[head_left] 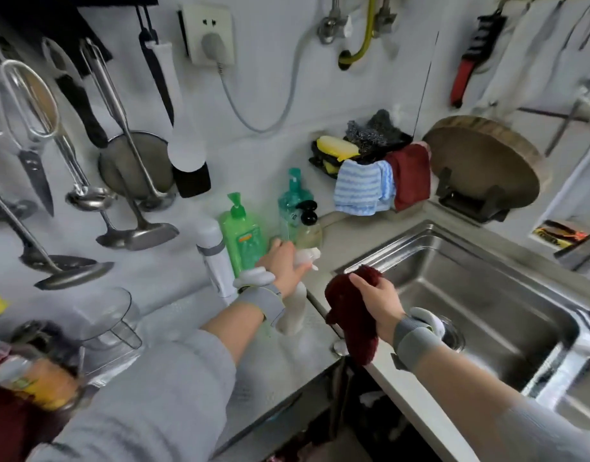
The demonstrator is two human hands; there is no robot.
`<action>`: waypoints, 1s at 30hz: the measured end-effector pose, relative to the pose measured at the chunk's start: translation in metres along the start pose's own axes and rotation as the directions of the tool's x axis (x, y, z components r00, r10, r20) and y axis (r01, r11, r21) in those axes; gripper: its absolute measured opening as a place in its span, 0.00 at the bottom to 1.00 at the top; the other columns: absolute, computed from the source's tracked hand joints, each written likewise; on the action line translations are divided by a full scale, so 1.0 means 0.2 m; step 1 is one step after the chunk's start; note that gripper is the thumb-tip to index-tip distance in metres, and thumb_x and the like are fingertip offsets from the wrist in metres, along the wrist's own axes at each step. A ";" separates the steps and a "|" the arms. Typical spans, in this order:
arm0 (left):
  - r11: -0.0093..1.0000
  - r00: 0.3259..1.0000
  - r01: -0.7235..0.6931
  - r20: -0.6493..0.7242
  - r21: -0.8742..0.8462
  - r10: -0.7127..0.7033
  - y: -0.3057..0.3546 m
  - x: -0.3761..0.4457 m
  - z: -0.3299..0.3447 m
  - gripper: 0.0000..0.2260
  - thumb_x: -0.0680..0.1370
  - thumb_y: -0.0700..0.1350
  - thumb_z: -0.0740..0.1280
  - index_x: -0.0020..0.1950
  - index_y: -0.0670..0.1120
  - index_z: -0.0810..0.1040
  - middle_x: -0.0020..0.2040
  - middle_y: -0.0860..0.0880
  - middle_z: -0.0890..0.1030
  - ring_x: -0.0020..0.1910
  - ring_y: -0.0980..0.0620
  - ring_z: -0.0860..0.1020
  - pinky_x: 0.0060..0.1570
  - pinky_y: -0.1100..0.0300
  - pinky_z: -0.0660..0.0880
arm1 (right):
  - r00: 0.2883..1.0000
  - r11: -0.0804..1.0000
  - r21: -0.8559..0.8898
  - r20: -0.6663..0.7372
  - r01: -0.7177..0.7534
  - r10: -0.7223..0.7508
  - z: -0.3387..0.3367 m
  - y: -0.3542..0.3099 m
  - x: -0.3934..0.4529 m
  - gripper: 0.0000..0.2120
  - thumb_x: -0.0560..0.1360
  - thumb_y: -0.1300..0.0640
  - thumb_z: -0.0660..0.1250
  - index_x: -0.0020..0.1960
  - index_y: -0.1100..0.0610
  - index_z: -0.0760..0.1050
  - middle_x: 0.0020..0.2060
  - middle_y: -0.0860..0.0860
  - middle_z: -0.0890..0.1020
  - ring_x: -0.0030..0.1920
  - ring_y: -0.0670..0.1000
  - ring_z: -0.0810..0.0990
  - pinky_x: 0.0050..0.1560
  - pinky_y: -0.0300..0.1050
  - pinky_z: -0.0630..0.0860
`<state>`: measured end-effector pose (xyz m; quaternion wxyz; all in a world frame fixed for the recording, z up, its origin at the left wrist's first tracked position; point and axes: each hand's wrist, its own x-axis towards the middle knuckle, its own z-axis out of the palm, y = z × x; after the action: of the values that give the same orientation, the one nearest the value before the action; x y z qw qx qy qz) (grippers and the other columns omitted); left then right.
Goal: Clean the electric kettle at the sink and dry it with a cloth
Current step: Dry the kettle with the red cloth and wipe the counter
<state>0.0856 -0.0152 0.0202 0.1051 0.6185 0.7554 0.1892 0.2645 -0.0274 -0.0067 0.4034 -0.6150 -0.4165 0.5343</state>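
Two hands work left of the steel sink point(487, 295): your left hand point(282, 266) curls around a white bottle point(295, 311) on the counter beside it, just before the green soap bottle point(242, 238), while your right hand point(378, 298) grips a dark red cloth point(352, 325) hanging over the sink's near-left corner. The kettle cannot be made out.

Steel counter point(320, 331), green soap bottle point(242, 240) atop
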 end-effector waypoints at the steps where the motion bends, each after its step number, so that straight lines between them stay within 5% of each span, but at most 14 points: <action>1: 1.000 1.000 0.015 0.001 0.017 -0.015 -0.05 0.06 0.00 0.19 0.75 0.56 0.67 0.56 0.43 0.73 0.56 0.45 0.72 0.49 0.42 0.77 0.49 0.51 0.73 | 1.000 1.000 -0.004 0.000 0.005 -0.005 0.06 -0.01 0.04 0.09 0.72 0.51 0.70 0.46 0.56 0.79 0.43 0.57 0.83 0.42 0.57 0.83 0.46 0.51 0.82; 9: 0.991 0.991 0.118 -0.048 -0.060 -0.121 -0.34 0.32 0.07 0.17 0.76 0.55 0.66 0.57 0.44 0.73 0.58 0.44 0.74 0.53 0.43 0.76 0.49 0.52 0.71 | 0.997 0.997 -0.040 0.050 -0.059 0.061 0.29 0.05 0.20 0.05 0.74 0.54 0.68 0.46 0.56 0.77 0.43 0.58 0.83 0.44 0.59 0.83 0.50 0.56 0.81; 15: 0.978 0.996 0.072 -0.066 0.197 -0.060 -0.22 0.37 0.04 0.13 0.75 0.51 0.66 0.57 0.47 0.76 0.58 0.45 0.77 0.58 0.42 0.72 0.54 0.52 0.72 | 0.992 0.992 0.022 0.003 -0.124 0.124 0.19 0.05 0.20 0.03 0.74 0.58 0.64 0.44 0.56 0.76 0.41 0.59 0.82 0.43 0.61 0.83 0.49 0.56 0.81; 19: 0.976 0.976 -0.203 -0.066 0.085 0.209 0.09 0.30 0.05 0.17 0.75 0.50 0.67 0.61 0.47 0.74 0.60 0.46 0.75 0.58 0.44 0.72 0.56 0.54 0.68 | 0.990 0.989 0.098 -0.076 -0.110 0.118 -0.03 0.03 0.12 0.05 0.73 0.60 0.61 0.46 0.59 0.75 0.39 0.60 0.80 0.40 0.62 0.81 0.47 0.58 0.80; 23: 0.882 0.877 -0.388 0.187 -0.269 0.443 0.48 0.05 0.19 0.15 0.73 0.47 0.70 0.58 0.45 0.76 0.54 0.47 0.78 0.53 0.48 0.77 0.55 0.56 0.72 | 0.971 0.985 0.169 -0.224 -0.043 0.081 -0.34 0.06 0.06 0.12 0.65 0.55 0.61 0.46 0.59 0.75 0.43 0.65 0.81 0.44 0.64 0.82 0.50 0.61 0.79; 28: 0.689 0.559 -0.578 0.404 -0.437 0.724 1.10 -0.52 0.59 0.24 0.66 0.56 0.71 0.59 0.48 0.75 0.52 0.49 0.80 0.49 0.50 0.79 0.53 0.54 0.76 | 0.840 0.942 0.336 -0.515 0.012 0.173 -1.11 0.26 -0.23 0.12 0.63 0.53 0.62 0.44 0.58 0.70 0.41 0.59 0.74 0.42 0.56 0.75 0.47 0.52 0.73; 30: 0.641 0.490 -0.580 0.413 -0.503 0.768 1.32 -0.75 0.73 0.31 0.62 0.63 0.68 0.61 0.49 0.74 0.54 0.50 0.78 0.50 0.53 0.78 0.53 0.57 0.76 | 0.786 0.923 0.383 -0.583 0.041 0.207 -1.38 0.35 -0.39 0.12 0.64 0.54 0.62 0.44 0.60 0.71 0.41 0.59 0.75 0.42 0.56 0.76 0.46 0.51 0.73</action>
<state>0.4104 -0.0953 -0.0137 0.3433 0.8687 0.3356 0.1222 0.5382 -0.1380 -0.0189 0.6020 -0.6838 -0.1250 0.3929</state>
